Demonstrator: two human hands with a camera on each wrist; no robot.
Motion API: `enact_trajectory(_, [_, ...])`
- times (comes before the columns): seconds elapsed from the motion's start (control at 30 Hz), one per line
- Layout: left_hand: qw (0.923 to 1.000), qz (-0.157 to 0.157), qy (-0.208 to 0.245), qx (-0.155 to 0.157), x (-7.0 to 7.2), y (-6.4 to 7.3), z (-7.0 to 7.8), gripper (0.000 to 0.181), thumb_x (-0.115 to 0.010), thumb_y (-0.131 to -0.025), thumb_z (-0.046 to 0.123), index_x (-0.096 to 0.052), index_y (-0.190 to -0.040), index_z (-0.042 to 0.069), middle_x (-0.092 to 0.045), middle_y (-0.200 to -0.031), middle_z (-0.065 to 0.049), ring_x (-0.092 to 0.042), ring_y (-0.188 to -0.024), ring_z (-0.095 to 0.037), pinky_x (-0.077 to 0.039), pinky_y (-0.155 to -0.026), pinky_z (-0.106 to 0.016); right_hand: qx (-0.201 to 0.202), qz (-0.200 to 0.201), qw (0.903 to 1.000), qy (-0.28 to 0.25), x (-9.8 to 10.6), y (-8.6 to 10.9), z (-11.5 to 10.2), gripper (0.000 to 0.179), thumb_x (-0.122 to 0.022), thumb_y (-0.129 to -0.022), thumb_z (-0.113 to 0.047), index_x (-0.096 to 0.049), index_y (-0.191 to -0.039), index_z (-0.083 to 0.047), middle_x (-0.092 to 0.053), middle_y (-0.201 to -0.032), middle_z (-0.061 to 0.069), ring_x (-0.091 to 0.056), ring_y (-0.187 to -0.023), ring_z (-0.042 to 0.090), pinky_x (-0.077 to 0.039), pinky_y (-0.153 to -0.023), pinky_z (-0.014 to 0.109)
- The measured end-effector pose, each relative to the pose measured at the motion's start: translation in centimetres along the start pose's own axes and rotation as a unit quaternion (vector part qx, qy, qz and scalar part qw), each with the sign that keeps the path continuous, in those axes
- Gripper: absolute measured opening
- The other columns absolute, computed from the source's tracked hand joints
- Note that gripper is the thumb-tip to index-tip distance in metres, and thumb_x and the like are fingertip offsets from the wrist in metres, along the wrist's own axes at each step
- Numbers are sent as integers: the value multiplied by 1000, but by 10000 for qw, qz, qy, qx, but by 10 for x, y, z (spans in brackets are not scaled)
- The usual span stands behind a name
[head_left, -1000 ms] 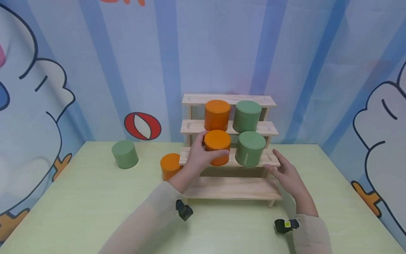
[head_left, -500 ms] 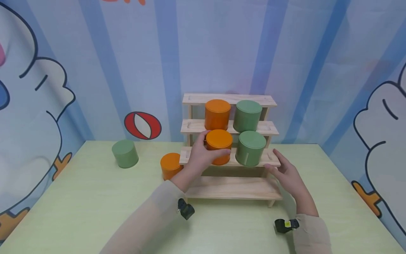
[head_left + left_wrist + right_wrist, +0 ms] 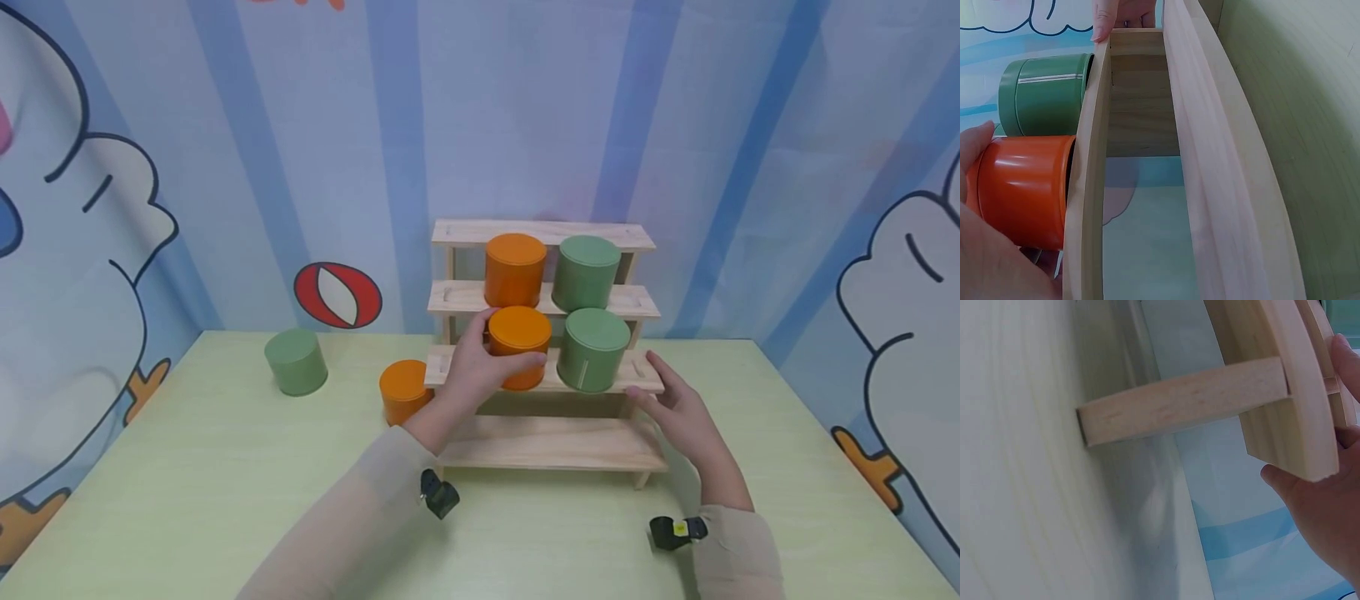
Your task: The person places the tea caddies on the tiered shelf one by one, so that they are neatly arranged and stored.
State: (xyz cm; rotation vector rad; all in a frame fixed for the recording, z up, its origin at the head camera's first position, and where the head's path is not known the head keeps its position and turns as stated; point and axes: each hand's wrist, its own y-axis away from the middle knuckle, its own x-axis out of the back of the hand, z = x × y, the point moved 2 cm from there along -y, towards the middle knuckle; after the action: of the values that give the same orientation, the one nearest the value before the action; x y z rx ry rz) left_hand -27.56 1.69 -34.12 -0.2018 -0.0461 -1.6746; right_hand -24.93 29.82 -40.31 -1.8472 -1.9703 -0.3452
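My left hand (image 3: 472, 365) grips an orange canister (image 3: 519, 350) around its side, thumb across the front. This canister stands on the second tier from the bottom of a wooden stepped rack (image 3: 551, 442). A green canister (image 3: 592, 350) stands just right of it; in the left wrist view, a gap between the green canister (image 3: 1044, 94) and the orange one (image 3: 1025, 187) is hard to make out. My right hand (image 3: 678, 412) holds the right end of that same tier, also seen in the right wrist view, where its thumb touches the wooden shelf end (image 3: 1304, 437).
One tier higher stand another orange canister (image 3: 515, 271) and another green canister (image 3: 586, 273). On the table (image 3: 187, 483), an orange canister (image 3: 405, 392) stands beside the rack's left side, partly behind my left forearm. Farther left is a green canister (image 3: 296, 362). A printed backdrop (image 3: 495, 108) hangs behind.
My left hand and the orange canister in it have shifted slightly right, toward the green canister beside it. My right hand has stayed in place on the rack.
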Motion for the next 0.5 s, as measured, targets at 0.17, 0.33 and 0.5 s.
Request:
enact_trajectory(0.17, [10000, 19, -71, 17, 0, 0, -1, 85, -85, -73, 27, -37, -142, 18, -48, -137, -1, -48, -123, -24, -40, -106, -46, -20, 0, 10000, 0, 0, 0, 0, 81, -56, -97, -38, -6, -156, -13, -20, -157, 23, -31, -138, 44, -33, -108, 55])
enact_trajectory(0.33, [9998, 12, -185, -16, 3, 1, -2, 89, -85, -73, 31, -34, -145, 19, -47, -137, -2, -48, -122, -25, -42, -104, -46, 32, -20, 10000, -3, 0, 1, 0, 80, -56, -98, -36, -5, -156, -13, -20, -156, 23, -31, -138, 43, -34, -107, 54])
enact_trajectory(0.5, [9996, -14, -274, -33, 9, 4, -3, 92, -85, -72, 36, -33, -146, 21, -45, -137, -3, -47, -121, -26, -45, -101, -46, 37, -14, 10000, 12, 0, 0, 1, 81, -56, -97, -37, -6, -156, -13, -20, -157, 22, -32, -138, 43, -34, -107, 54])
